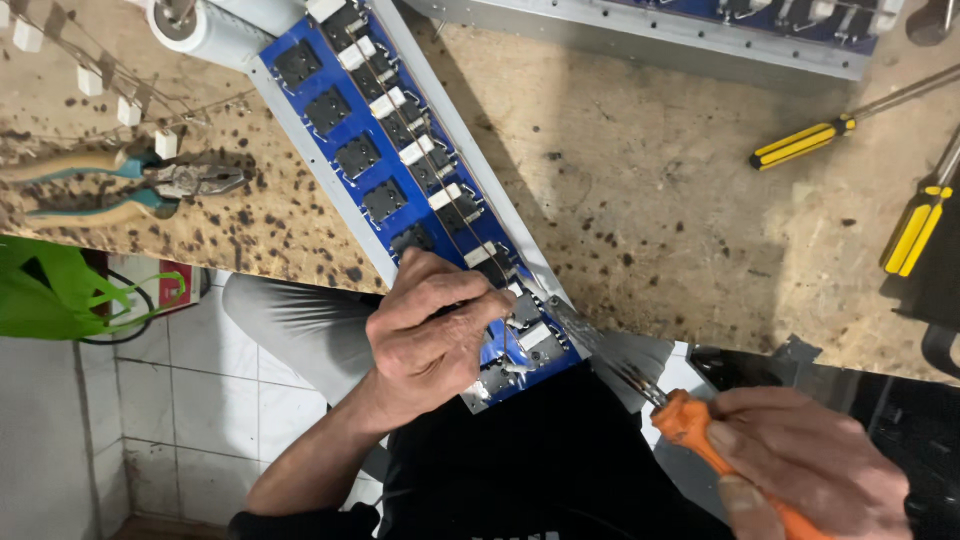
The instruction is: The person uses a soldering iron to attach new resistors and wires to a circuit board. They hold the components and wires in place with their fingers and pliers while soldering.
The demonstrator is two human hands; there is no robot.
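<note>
A long blue circuit board (352,118) with black square parts and white blocks lies in a grey metal channel, slanting across the wooden bench. My left hand (432,335) presses on the board's near end, fingers curled over the parts there. My right hand (812,470) grips the orange handle of a tool (690,425) whose metal tip (590,345) reaches the board's near edge beside my left fingers.
Pliers with teal handles (130,185) lie at the left of the bench. Two yellow-and-black screwdrivers (800,145) (915,225) lie at the right. A second board in a metal channel (700,35) runs along the far edge. A green bag (60,290) hangs below the bench.
</note>
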